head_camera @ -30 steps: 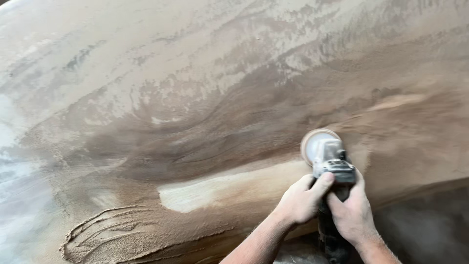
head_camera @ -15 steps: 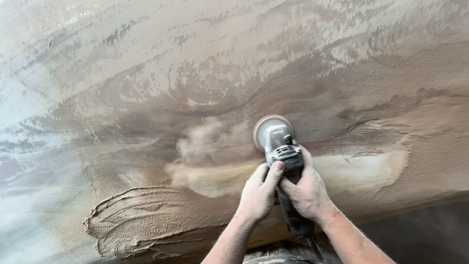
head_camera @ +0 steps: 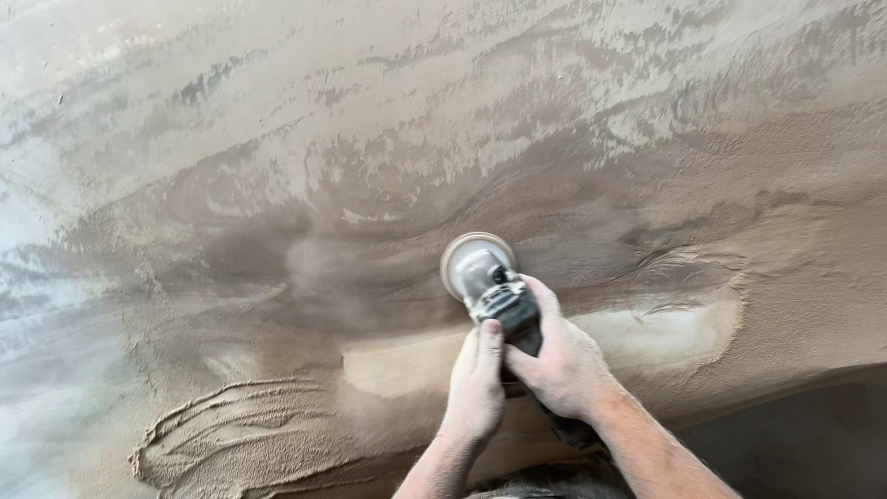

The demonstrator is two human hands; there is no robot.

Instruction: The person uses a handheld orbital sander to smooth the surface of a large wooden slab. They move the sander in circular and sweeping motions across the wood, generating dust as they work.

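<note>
Two hands drive the sanding pass across the broad dust-coated wooden surface (head_camera: 277, 185), where the angle grinder (head_camera: 494, 296) presses its disc amid a dust cloud, right hand (head_camera: 559, 360) and left hand (head_camera: 476, 388) both clenched around its body; continuing probably calls for steady, even pressure.

Matt dusty slab (head_camera: 277, 139); grey metal-looking sander (head_camera: 490, 282).

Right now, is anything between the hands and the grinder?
No. Both hands grip the grinder directly: the left hand and the right hand wrap its body, and its disc lies on the dusty surface.
</note>
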